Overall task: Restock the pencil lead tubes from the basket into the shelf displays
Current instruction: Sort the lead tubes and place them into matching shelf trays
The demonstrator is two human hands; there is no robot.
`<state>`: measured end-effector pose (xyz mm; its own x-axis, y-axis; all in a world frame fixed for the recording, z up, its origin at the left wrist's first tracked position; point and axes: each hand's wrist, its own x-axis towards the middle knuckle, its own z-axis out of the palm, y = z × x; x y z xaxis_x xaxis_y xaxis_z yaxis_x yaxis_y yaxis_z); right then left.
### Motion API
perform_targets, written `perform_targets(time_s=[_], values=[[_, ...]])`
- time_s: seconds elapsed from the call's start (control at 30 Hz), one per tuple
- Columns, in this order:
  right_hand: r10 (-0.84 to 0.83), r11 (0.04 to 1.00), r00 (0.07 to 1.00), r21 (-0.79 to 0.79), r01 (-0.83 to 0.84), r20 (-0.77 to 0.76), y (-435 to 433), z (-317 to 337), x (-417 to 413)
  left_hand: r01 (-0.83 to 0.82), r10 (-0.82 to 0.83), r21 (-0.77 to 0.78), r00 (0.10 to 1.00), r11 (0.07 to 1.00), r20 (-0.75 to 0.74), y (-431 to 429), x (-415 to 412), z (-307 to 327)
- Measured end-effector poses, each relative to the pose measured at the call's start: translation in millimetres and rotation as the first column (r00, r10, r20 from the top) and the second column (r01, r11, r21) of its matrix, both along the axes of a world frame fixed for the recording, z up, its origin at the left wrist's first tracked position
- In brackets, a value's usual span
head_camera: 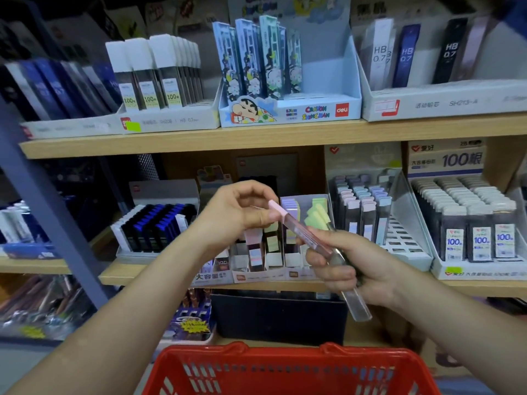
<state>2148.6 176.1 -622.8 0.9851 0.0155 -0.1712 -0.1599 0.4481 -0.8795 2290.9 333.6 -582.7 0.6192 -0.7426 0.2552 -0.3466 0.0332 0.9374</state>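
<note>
Logged mid-restock. Found left grip (pixel 242 212) pinching, thumb against curled fingers, the pink cap end of one pencil lead tube (pixel 296 227), held just in front of the pastel-capped display (pixel 252 277) on the middle shelf (pixel 128 276). Found right grip (pixel 350 266) wrapped round the lower part of that same tube and at least one more clear tube (pixel 358 305) jutting down past the palm; cannot tell the exact count. Noted red basket (pixel 285 350) below, rim and far wall only; cannot see what lies inside. Noted rear rows of the display filled, several front slots apparently vacant. Judged none of the held tubes seated yet; slotting these, then any left in the basket, outstanding.
</note>
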Motion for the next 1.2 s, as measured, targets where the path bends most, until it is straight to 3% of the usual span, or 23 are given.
perform_targets(time_s=[0.2, 0.37, 0.5, 0.6, 0.77, 0.97, 1.2], values=[[-0.170, 0.943, 0.975, -0.265, 0.203, 0.141, 4, -3, 7, 0.037, -0.051, -0.054, 0.957, 0.998, -0.285, 9, 0, -1], [-0.269, 0.841, 0.947, -0.437, 0.319, 0.174, 9, -3, 9, -0.155, 0.172, 0.121, 0.975, 0.980, -0.141, 6, 1, 0], [-0.310, 0.933, 0.950, -0.200, 0.300, -0.019, -4, -4, 7, -0.339, 0.334, -0.075, 0.940, 0.938, -0.068, 0, 9, 9], [-0.304, 0.951, 0.951, -0.073, 0.299, -0.057, -18, -3, 2, -0.382, 0.398, -0.129, 0.906, 0.915, 0.144, -12, 4, 12], [-0.300, 0.952, 0.951, 0.043, 0.304, -0.074, -27, -1, -5, -0.337, 0.365, -0.145, 0.810, 0.930, 0.458, -45, -10, 14], [-0.272, 0.959, 0.961, 0.062, 0.275, -0.047, -31, -3, -13, -0.312, 0.189, 0.012, 0.606, 0.950, 0.773, -72, -5, 9], [-0.167, 0.983, 0.986, 0.071, 0.168, -0.016, -25, -4, -18, -0.431, 0.092, 0.259, 0.642, 0.865, 0.761, -93, 8, -9]])
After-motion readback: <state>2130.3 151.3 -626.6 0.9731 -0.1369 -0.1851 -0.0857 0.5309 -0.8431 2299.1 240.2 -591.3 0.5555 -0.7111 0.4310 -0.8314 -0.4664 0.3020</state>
